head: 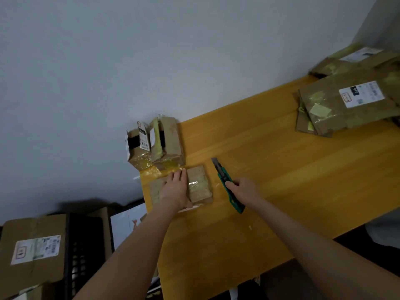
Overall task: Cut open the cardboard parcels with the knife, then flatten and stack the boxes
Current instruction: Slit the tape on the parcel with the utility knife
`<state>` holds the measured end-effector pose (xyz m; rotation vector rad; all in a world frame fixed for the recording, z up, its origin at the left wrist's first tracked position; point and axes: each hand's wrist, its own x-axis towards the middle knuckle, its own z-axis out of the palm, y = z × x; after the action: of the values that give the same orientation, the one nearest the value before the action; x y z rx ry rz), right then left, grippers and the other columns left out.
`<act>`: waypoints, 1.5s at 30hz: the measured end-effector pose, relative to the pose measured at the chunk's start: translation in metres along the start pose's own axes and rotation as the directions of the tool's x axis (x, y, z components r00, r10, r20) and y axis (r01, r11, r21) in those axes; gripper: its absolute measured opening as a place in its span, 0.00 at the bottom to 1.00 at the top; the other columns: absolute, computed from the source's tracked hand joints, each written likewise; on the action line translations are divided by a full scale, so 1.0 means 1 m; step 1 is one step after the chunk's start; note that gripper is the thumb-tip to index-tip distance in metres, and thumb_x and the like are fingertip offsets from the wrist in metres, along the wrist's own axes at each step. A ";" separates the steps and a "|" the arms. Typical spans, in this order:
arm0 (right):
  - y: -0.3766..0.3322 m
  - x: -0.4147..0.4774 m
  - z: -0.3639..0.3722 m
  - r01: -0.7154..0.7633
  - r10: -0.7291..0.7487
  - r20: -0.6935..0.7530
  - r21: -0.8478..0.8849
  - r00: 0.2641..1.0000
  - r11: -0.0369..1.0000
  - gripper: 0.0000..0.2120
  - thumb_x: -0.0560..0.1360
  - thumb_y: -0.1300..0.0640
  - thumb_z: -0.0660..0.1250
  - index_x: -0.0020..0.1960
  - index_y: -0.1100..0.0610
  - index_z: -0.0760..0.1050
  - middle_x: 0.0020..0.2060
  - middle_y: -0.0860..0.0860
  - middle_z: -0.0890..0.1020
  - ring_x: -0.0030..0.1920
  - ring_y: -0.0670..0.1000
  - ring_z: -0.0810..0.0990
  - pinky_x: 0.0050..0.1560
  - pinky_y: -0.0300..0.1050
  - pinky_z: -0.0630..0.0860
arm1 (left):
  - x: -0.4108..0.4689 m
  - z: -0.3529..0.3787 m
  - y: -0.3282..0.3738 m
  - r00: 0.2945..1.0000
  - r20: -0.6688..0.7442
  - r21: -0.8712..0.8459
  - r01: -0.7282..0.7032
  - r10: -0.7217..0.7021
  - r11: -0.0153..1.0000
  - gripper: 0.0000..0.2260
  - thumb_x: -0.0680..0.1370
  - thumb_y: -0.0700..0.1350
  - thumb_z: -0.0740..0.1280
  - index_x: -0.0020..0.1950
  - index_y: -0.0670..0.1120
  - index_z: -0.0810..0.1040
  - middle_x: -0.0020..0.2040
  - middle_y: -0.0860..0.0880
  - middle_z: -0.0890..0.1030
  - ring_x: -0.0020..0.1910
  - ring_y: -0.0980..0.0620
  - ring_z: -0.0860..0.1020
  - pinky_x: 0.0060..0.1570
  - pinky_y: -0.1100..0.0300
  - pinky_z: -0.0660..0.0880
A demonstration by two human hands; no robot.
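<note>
My left hand (175, 187) lies flat, fingers straight and together, pressing the small taped parcel (198, 185) at the near-left edge of the yellow table (281, 169); my right hand (243, 189) curls round the green knife (223, 173) just beside it, blade out, pointing away; I judge the parcel light and stiff but slick along its glossy tape, so I'd pin bare cardboard and slit the seam; behind stand a labelled open box (138, 146) and a taller open box (167, 139); far right, the flattened stack (337, 105)
</note>
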<state>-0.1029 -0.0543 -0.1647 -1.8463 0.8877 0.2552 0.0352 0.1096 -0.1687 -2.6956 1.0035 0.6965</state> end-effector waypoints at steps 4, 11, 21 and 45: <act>0.007 -0.008 0.000 0.013 -0.026 -0.047 -0.261 0.999 0.965 0.12 0.81 0.47 0.57 0.58 0.53 0.72 0.40 0.50 0.78 0.36 0.50 0.77 0.32 0.43 0.71 | 0.001 0.001 -0.002 1.000 -0.003 -0.034 -0.008 0.008 0.999 0.56 0.66 0.56 0.77 0.79 0.44 0.41 0.79 0.45 0.50 0.77 0.42 0.49 0.75 0.46 0.56; 0.003 -0.013 0.001 0.105 -0.126 -0.013 -0.470 0.992 0.876 0.20 0.79 0.42 0.59 0.69 0.43 0.70 0.46 0.46 0.80 0.41 0.48 0.78 0.32 0.41 0.74 | 0.002 0.003 -0.004 0.999 -0.027 -0.031 -0.027 0.026 0.999 0.56 0.66 0.56 0.78 0.79 0.43 0.43 0.78 0.44 0.51 0.77 0.42 0.51 0.74 0.46 0.57; -0.022 -0.010 -0.017 0.222 -0.132 0.184 -0.661 0.974 0.717 0.16 0.80 0.48 0.59 0.65 0.51 0.74 0.41 0.49 0.77 0.39 0.49 0.76 0.37 0.44 0.74 | 0.004 0.006 -0.005 0.999 -0.032 -0.042 -0.026 0.024 0.999 0.56 0.65 0.56 0.78 0.79 0.44 0.44 0.77 0.45 0.53 0.76 0.42 0.53 0.73 0.47 0.61; -0.038 -0.029 -0.032 0.203 -0.005 0.272 -0.707 0.962 0.678 0.14 0.78 0.47 0.62 0.59 0.53 0.78 0.41 0.50 0.80 0.38 0.50 0.77 0.33 0.41 0.71 | 0.004 0.005 -0.005 1.000 -0.013 -0.038 -0.017 0.016 0.999 0.56 0.65 0.57 0.78 0.79 0.44 0.43 0.78 0.44 0.52 0.77 0.42 0.50 0.74 0.47 0.60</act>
<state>-0.1041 -0.0609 -0.1079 -2.5223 0.5131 0.8581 0.0390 0.1125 -0.1752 -2.7307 1.0269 0.7105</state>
